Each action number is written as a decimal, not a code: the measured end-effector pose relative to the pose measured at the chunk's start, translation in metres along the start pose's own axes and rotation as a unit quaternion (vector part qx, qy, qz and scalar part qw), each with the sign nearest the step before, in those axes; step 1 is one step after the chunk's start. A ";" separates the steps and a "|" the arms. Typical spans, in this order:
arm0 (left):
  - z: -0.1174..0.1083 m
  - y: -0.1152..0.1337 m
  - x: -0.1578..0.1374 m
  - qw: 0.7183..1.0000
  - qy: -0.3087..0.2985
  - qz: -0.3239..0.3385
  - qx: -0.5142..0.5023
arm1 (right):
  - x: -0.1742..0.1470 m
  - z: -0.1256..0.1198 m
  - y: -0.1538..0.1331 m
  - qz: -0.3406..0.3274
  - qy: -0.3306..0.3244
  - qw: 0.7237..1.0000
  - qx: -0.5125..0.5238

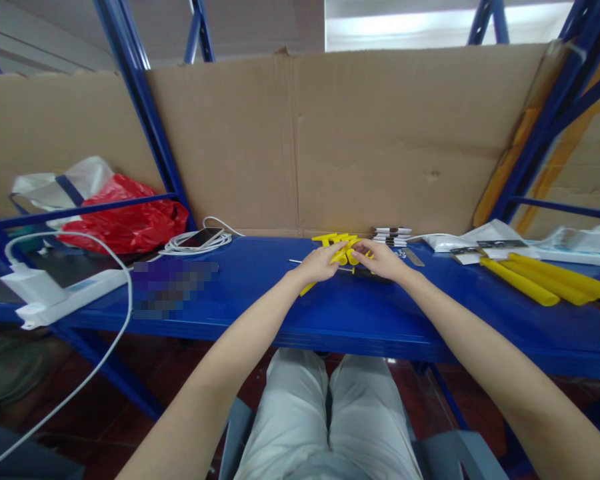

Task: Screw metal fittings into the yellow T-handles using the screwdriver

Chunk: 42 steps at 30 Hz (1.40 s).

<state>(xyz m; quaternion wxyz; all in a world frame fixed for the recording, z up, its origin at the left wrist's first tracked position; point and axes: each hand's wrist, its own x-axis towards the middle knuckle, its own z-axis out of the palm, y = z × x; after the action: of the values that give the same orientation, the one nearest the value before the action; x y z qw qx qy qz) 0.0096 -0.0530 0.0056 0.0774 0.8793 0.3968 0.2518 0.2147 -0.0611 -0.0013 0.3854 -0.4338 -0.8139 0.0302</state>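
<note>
Both hands meet over the blue shelf top, with a small yellow plastic piece (339,255) between them. My left hand (321,265) is closed on this piece, its fingertips pointing right. My right hand (383,260) pinches at yellow plastic from the other side; its fingers partly hide what they grip. Just behind the hands lie several more yellow plastic pieces (325,238). A thin metal rod (294,261) sticks out left of my left hand, and a dark handle (373,275) shows under my right hand. Another yellow bit (307,289) appears below my left wrist.
Small white-and-black packets (391,235) are stacked behind my right hand. Long yellow tubes (545,283) lie at the right near a white plastic bag (485,233). On the left are a phone (200,238), coiled white cable, a power strip (87,293) and a red bag (130,213). Cardboard (380,140) walls the back.
</note>
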 end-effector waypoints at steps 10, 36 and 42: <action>-0.001 0.007 -0.004 1.000 0.000 -0.007 -0.015 | 0.001 -0.004 -0.006 0.005 0.023 1.000 0.006; 0.002 0.005 0.005 0.953 0.028 -0.086 -0.291 | -0.002 -0.011 -0.005 0.013 0.037 0.999 -0.018; -0.011 0.004 0.006 0.864 0.063 -0.168 -0.470 | -0.002 -0.028 0.028 0.068 0.100 0.990 -0.078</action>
<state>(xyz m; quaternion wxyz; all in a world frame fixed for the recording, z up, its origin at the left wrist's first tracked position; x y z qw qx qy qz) 0.0097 -0.0519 0.0180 0.4976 0.6407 0.3774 0.4466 0.2525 -0.0531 0.0067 0.4270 -0.5174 -0.7398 -0.0508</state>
